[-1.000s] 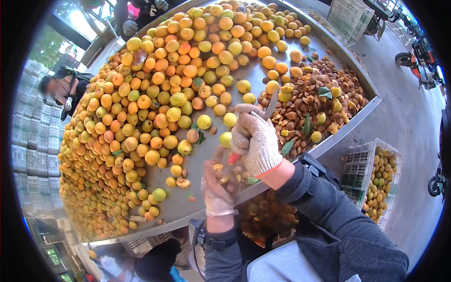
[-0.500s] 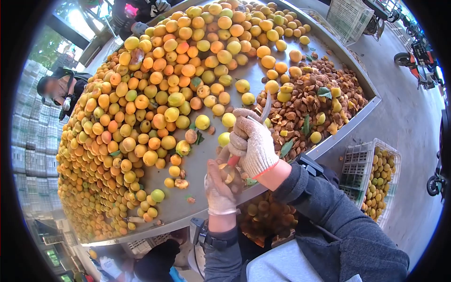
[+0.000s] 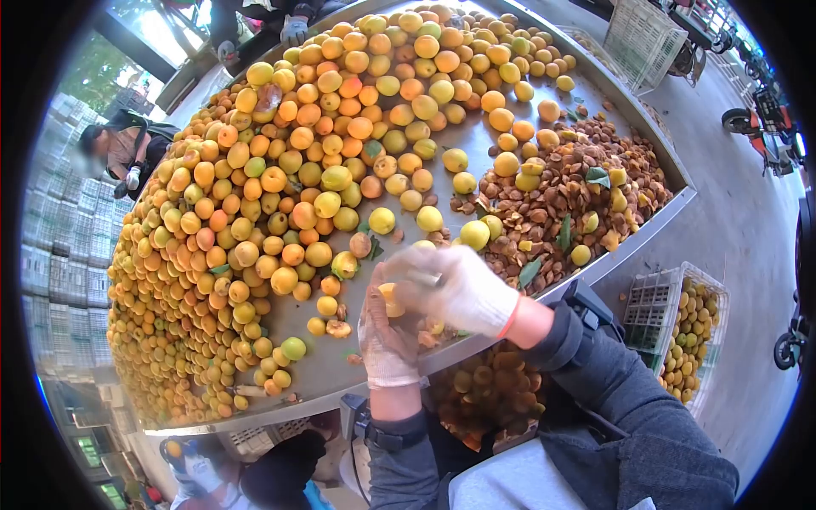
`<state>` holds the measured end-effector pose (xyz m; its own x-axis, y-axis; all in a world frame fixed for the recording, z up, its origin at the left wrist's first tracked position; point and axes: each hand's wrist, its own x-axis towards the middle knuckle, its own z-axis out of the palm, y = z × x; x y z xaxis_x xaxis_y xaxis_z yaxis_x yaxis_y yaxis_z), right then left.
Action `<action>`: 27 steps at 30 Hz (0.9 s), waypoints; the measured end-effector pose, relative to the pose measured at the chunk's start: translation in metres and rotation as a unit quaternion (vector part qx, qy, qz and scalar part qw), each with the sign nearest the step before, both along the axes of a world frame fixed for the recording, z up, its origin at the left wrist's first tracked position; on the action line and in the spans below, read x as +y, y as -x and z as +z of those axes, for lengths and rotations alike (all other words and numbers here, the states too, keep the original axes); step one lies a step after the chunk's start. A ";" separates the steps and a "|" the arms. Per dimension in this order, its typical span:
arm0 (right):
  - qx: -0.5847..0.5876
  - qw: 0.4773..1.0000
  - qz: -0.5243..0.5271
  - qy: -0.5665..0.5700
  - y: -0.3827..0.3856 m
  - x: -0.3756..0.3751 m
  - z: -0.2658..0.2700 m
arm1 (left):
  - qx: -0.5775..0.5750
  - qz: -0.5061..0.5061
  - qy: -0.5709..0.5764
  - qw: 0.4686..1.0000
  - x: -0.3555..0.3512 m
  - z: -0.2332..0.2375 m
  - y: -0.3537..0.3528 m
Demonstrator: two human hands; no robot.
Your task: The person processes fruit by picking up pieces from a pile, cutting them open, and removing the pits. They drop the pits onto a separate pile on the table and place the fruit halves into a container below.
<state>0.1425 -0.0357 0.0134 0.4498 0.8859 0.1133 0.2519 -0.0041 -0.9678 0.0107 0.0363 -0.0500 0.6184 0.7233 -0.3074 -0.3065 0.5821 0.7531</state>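
My left hand (image 3: 388,344), in a stained white glove, is closed around a yellow-orange apricot (image 3: 390,299) at the metal table's near edge. Over it, my gloved right hand (image 3: 463,289) is smeared by motion; its fingers and anything in them cannot be made out, and no knife blade shows clearly. A large heap of apricots (image 3: 280,183) spreads across the table to the left and beyond. Right of my hands lies a pile of brown pits (image 3: 552,204) with some leaves and apricots in it. Below my hands, a container of cut fruit (image 3: 489,387) is partly hidden.
The metal table's raised rim (image 3: 629,234) runs along the right. A crate of apricots (image 3: 693,340) stands on the floor at right, another crate (image 3: 643,42) beyond the table. Co-workers are at upper left (image 3: 127,153), at the far edge and at lower left (image 3: 204,476).
My right hand has turned and shifted slightly down and right, and the curved knife blade seen before is no longer clear. The view has shifted a little. The lower-left co-worker's gloved hand now has an apricot.
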 end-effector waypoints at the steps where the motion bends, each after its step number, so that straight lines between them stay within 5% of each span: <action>1: -0.101 0.992 0.050 0.063 0.003 -0.003 0.002 | 0.031 0.025 -0.043 0.998 -0.004 0.003 -0.004; 5: -0.233 0.963 -0.001 0.135 -0.005 0.001 -0.011 | 0.085 0.059 -0.074 0.992 -0.014 0.015 0.001; 7: -0.197 0.964 -0.040 0.174 -0.014 0.000 -0.005 | 0.086 0.036 -0.055 0.994 -0.007 0.017 0.011; 10: -0.208 0.973 -0.019 0.099 -0.002 -0.010 -0.006 | 0.087 0.022 -0.024 0.996 -0.009 0.021 0.015; 12: -0.212 0.968 0.133 0.011 0.007 -0.018 -0.005 | 0.062 0.021 -0.009 0.998 -0.010 0.014 0.015; 15: -0.299 0.942 0.136 0.073 0.013 -0.021 -0.007 | 0.015 -0.016 -0.063 0.998 -0.012 -0.002 0.020; 17: -0.269 0.952 0.130 0.064 0.014 -0.023 -0.008 | 0.053 0.001 0.012 0.999 -0.018 0.004 0.021; 19: -0.128 0.983 0.132 0.023 0.013 -0.024 0.002 | 0.139 -0.053 -0.145 0.978 -0.024 0.018 0.025; 21: -0.095 0.991 0.093 0.021 0.007 -0.025 0.004 | 0.150 -0.074 -0.149 0.975 -0.033 0.030 0.033; 23: 0.073 0.996 0.036 0.045 0.008 -0.026 0.013 | -0.035 -0.146 -0.036 0.988 -0.050 0.026 0.040; 24: 0.024 0.999 0.012 0.018 0.004 -0.025 0.007 | -0.033 -0.146 -0.038 0.988 -0.054 0.037 0.042; 26: 0.066 0.997 -0.006 0.025 0.002 -0.026 0.017 | 0.099 -0.361 -0.211 0.903 -0.063 0.065 0.041; 27: 0.106 0.993 -0.024 0.033 -0.001 -0.027 0.021 | 0.096 -0.363 -0.213 0.902 -0.057 0.065 0.042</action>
